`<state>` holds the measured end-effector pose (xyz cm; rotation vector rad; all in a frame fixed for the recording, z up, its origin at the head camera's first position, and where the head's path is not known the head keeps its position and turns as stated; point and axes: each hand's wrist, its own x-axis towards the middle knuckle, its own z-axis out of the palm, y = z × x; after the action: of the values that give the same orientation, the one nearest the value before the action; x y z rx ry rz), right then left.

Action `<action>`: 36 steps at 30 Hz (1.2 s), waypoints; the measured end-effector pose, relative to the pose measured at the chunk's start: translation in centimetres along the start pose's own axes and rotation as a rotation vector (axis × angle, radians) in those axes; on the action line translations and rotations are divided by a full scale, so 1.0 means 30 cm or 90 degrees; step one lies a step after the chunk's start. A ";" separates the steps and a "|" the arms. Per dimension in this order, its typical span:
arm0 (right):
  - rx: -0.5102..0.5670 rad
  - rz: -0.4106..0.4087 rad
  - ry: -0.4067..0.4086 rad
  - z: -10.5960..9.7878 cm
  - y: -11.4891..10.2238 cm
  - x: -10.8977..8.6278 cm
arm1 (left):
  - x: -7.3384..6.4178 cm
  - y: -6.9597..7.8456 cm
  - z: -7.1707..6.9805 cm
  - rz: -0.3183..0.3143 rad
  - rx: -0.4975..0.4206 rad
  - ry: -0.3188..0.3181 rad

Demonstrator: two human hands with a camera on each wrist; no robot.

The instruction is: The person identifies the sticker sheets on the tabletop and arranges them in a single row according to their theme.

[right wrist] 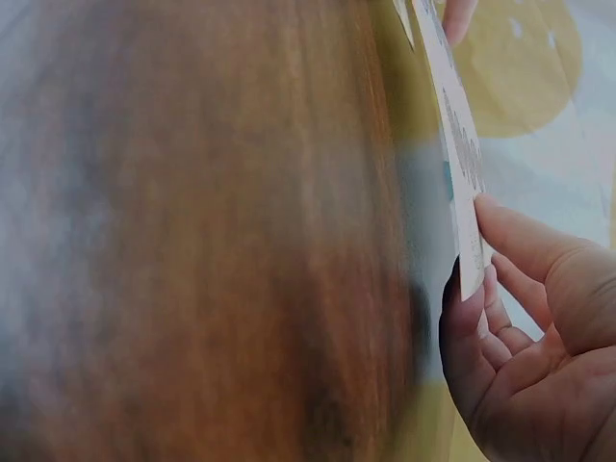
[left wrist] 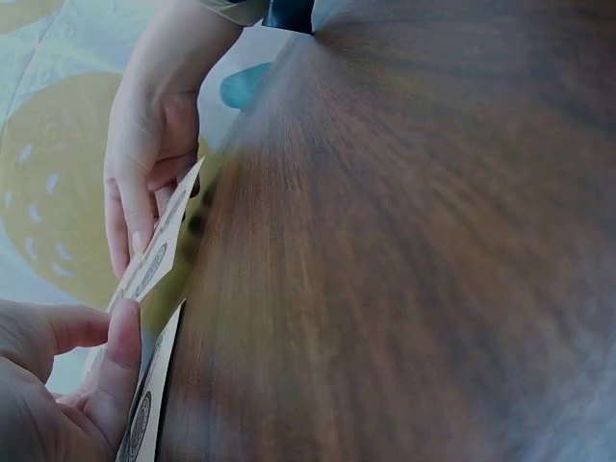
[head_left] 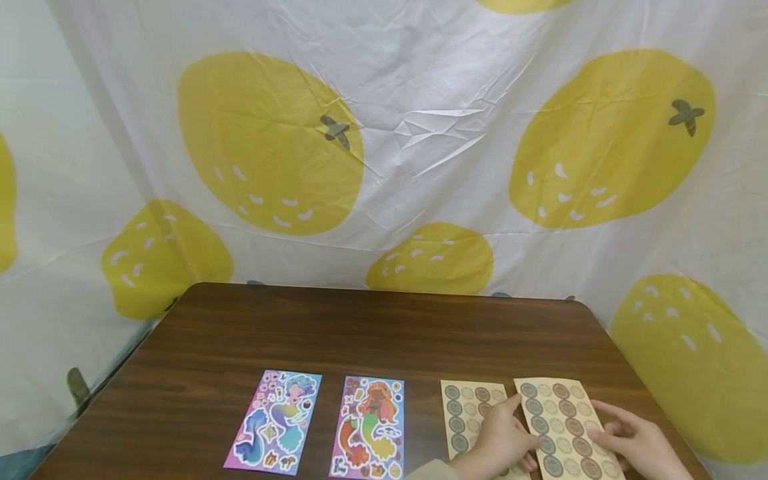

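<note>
A tan sticker sheet (head_left: 561, 427) with rows of round dark and pale stickers is held between both hands near the table's front right. My right hand (head_left: 636, 437) pinches its right edge; in the right wrist view the thumb (right wrist: 525, 236) lies on the printed face, with a finger behind the sheet. My left hand (head_left: 498, 437) grips the left edge between thumb and index finger. A second tan sticker sheet (head_left: 459, 413) lies on the table, partly hidden under the left hand. In the left wrist view the held sheet (left wrist: 159, 255) appears raised and tilted.
Two colourful mermaid sticker sheets, one with a blue-haired figure (head_left: 273, 423) and one with an orange-haired figure (head_left: 367, 427), lie to the left on the dark wooden table (head_left: 360, 333). Behind the table hangs a white cloth (head_left: 420, 187) printed with yellow fruit.
</note>
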<state>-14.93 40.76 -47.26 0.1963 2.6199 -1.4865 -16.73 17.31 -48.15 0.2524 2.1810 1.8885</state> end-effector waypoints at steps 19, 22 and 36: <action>-0.079 -0.001 0.002 0.006 0.010 0.018 | -0.001 -0.013 0.004 0.013 0.041 0.016; -0.100 -0.004 0.008 0.008 0.013 0.022 | 0.001 -0.018 0.006 0.012 0.038 0.023; -0.205 -0.071 0.037 0.018 0.007 0.020 | 0.004 -0.029 0.011 0.025 0.038 0.042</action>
<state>-15.45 40.44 -47.81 0.0625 2.9101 -1.0770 -16.73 17.51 -49.07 0.2482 2.2949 1.8790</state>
